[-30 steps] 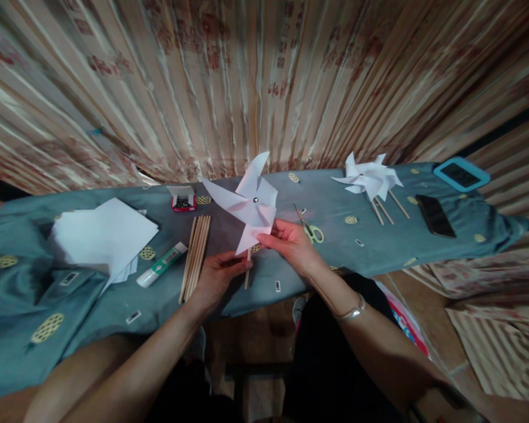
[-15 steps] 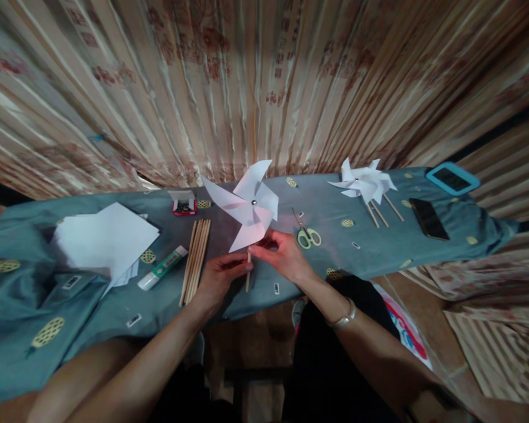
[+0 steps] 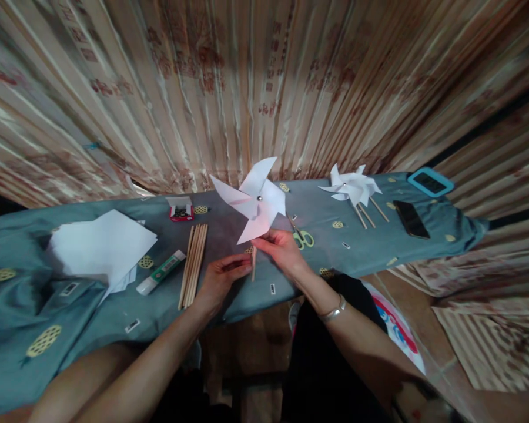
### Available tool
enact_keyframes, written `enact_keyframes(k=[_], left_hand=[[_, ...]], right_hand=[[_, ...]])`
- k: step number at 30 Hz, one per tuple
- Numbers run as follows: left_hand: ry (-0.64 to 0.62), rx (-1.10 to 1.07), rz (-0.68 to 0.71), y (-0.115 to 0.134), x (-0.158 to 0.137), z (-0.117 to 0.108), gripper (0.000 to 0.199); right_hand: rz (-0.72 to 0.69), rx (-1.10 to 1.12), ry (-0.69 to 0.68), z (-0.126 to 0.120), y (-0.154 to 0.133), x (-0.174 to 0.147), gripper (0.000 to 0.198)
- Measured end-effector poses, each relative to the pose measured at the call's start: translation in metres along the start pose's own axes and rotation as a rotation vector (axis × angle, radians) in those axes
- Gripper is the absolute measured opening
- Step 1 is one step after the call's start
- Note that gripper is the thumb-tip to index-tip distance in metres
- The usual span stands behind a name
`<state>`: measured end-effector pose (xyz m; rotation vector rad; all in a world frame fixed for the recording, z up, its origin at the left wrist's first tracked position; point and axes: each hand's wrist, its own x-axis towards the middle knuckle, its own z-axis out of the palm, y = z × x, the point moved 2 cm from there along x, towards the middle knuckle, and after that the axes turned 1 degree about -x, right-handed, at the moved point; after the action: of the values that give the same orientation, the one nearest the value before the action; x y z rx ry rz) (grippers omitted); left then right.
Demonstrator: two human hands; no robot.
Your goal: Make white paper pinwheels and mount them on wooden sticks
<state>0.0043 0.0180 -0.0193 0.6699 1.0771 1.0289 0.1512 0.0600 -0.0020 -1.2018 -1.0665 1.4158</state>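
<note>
A white paper pinwheel (image 3: 271, 197) with a silver pin at its centre is raised upright in front of me on a thin wooden stick (image 3: 253, 267). My right hand (image 3: 282, 249) pinches the stick just under the paper blades. To the left of the stick, my left hand (image 3: 224, 276) has its thumb and forefinger slightly parted, their tips beside or lightly touching the wood. Yellow-green scissors (image 3: 306, 239) lie just beyond my right hand. Close to my left hand rests a row of wooden sticks (image 3: 193, 264).
On the cloth-covered table (image 3: 317, 264) lie white paper sheets (image 3: 101, 241), a glue stick (image 3: 161, 272) and a small red box (image 3: 181, 211) of dark pins. Finished pinwheels (image 3: 355, 187), a black phone (image 3: 411, 219) and a blue-framed device (image 3: 430, 182) are at the right. A curtain (image 3: 229, 88) hangs behind.
The pinwheel and its stick have risen slightly, with my right hand on it. My left fingertips have come off the front of the stick to its left side. The view has shifted a little.
</note>
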Motion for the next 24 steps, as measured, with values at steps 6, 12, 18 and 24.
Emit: enact_keyframes(k=[6,12,18,24], left_hand=[[0.013,0.034,0.039,0.007,-0.002,-0.001,0.038],[0.004,0.046,0.026,0.008,-0.005,-0.002,0.038],[0.012,0.041,0.032,0.009,-0.007,-0.004,0.035],[0.006,0.022,-0.003,0.011,-0.007,-0.002,0.037]], right_hand=[[-0.104,-0.161,0.169,-0.040,-0.029,0.015,0.030],[-0.227,-0.493,0.296,-0.102,-0.072,0.035,0.029],[0.024,-1.364,0.478,-0.172,-0.099,0.050,0.025],[0.210,-1.567,0.545,-0.229,-0.094,0.059,0.021]])
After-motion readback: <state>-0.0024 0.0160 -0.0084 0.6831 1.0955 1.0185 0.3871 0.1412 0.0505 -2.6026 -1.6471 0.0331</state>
